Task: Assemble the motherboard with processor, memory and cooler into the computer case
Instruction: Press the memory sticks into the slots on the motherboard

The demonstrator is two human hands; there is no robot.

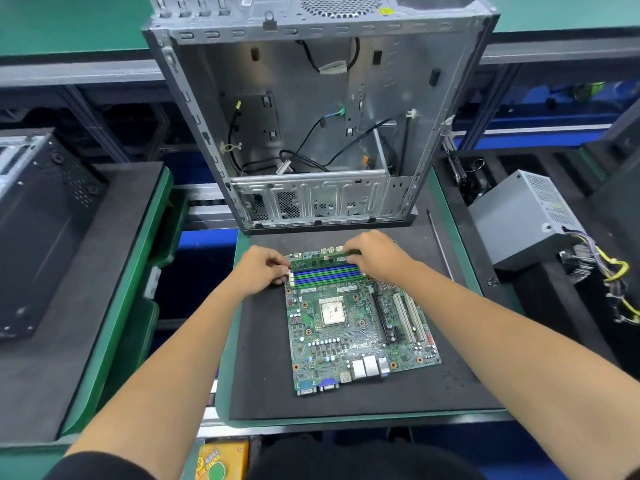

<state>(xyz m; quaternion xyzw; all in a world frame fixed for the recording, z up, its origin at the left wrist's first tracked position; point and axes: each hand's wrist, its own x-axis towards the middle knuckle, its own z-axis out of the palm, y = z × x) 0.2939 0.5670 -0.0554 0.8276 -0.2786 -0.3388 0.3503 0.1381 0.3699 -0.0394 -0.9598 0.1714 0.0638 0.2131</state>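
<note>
A green motherboard (pixel 356 327) lies flat on a black foam mat (pixel 263 368) in front of me, its processor (pixel 333 312) seated in the socket near the middle. A green memory stick (pixel 320 260) lies along the far slot, above the blue and green memory slots (pixel 325 274). My left hand (pixel 261 270) pinches its left end and my right hand (pixel 375 255) presses on its right end. The open silver computer case (pixel 311 126) stands just behind the board, loose cables hanging inside. No cooler is visible.
A grey power supply (pixel 523 220) with a yellow and black wire bundle sits at the right. A black case (pixel 41 230) rests on another mat at the left. A thin metal rod (pixel 440 244) lies on the mat's right side. A yellow object (pixel 221 459) is near my body.
</note>
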